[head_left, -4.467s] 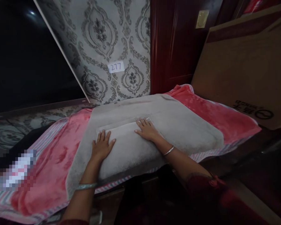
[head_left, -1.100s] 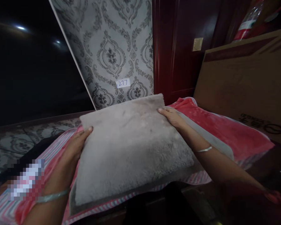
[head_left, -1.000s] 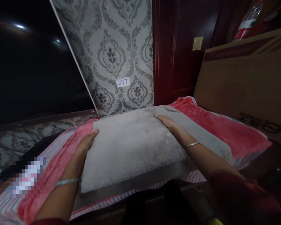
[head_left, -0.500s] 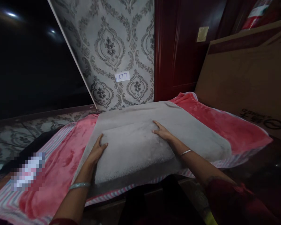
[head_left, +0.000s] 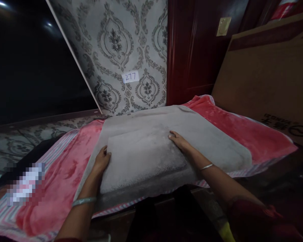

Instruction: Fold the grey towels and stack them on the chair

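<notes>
A grey plush towel (head_left: 207, 141) lies spread over a pink blanket (head_left: 244, 129). Its near part is folded over into a thicker rectangle (head_left: 141, 154). My left hand (head_left: 101, 162) grips the left edge of that folded layer, fingers curled over it. My right hand (head_left: 178, 140) holds the folded layer's far right corner, fingers wrapped round the edge. Both wrists wear bangles.
Patterned grey wallpaper with a "277" label (head_left: 130, 77) stands behind. A dark red wooden door (head_left: 192, 50) and a large cardboard box (head_left: 265, 74) are at right. A dark pane fills the left. A blurred-out object (head_left: 25, 183) lies at the blanket's left end.
The folded layer, lifted off the surface a second ago, has come down flat on the towel. Both hands stayed at its edges and drew slightly nearer to me.
</notes>
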`<state>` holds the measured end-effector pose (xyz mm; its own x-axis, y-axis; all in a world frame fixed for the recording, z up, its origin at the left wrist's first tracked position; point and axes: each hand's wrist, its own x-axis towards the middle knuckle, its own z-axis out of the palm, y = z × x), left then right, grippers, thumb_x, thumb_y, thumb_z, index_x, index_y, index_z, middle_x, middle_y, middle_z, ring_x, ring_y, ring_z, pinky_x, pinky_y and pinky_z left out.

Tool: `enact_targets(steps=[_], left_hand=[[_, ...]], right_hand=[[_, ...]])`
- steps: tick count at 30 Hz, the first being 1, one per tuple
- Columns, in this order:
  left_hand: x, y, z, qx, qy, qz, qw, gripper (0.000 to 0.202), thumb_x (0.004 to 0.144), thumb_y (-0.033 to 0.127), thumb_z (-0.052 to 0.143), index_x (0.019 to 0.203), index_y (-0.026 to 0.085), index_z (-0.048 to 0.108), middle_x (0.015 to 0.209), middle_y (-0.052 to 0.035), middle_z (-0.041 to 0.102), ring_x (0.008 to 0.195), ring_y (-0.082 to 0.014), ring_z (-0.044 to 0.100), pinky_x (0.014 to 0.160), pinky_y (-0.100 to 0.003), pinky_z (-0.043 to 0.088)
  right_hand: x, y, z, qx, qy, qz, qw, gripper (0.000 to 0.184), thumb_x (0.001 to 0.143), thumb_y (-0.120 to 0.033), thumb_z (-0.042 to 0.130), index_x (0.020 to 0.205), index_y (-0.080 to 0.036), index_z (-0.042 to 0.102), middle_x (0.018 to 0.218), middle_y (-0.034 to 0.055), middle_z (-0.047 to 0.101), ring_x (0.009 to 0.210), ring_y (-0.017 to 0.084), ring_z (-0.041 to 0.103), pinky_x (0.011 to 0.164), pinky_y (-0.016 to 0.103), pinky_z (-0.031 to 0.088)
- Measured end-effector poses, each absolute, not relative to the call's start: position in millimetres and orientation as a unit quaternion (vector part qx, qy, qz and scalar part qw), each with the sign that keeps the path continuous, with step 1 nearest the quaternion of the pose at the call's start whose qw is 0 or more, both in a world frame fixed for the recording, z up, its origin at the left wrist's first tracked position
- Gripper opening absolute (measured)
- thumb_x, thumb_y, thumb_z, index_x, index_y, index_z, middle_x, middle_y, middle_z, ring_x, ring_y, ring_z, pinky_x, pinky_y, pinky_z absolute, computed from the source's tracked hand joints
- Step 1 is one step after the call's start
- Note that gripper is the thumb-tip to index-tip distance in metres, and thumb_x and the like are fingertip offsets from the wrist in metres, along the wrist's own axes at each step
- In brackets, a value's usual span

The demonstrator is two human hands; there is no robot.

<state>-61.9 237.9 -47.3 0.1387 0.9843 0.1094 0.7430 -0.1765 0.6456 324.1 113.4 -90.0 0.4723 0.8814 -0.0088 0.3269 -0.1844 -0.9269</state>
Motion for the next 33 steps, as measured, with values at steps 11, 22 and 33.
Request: enact_targets(steps=[11,22,33], left_hand=[[14,161,-56,0.893,0.449,0.03,-0.009,0.058,0.098,0.046,0.036,0.153,0.026,0.035,0.163,-0.0096,0.024,0.151,-0.035,0.015,0.117,-0.064,0.018],[-15,170,-47,0.827,0.56,0.021,-0.037,0.069,0.096,0.055,0.034,0.15,0.013,0.039,0.159,-0.0221,0.03,0.147,-0.0394,0.025,0.113,-0.064,0.026],[70,211,-22,0.891,0.453,0.044,-0.004,0.06,0.099,0.039,0.033,0.153,0.013,0.032,0.162,-0.0169,0.022,0.151,-0.0286,0.018,0.121,-0.058,0.015]], right_hand=[[284,95,-77,-0.815,-0.499,0.129,0.265,0.062,0.097,-0.029,0.038,0.157,-0.016,0.024,0.13,0.0179,0.063,0.118,0.03,0.061,0.099,0.04,0.045],[292,91,-76,-0.806,-0.523,0.113,0.253,0.059,0.097,-0.029,0.04,0.154,-0.02,0.032,0.126,0.0141,0.066,0.115,0.028,0.062,0.096,0.038,0.047],[257,157,-31,-0.781,-0.59,0.012,0.203,0.054,0.1,-0.038,0.041,0.152,-0.025,0.038,0.162,0.0092,0.028,0.149,0.033,0.02,0.116,0.059,0.022]])
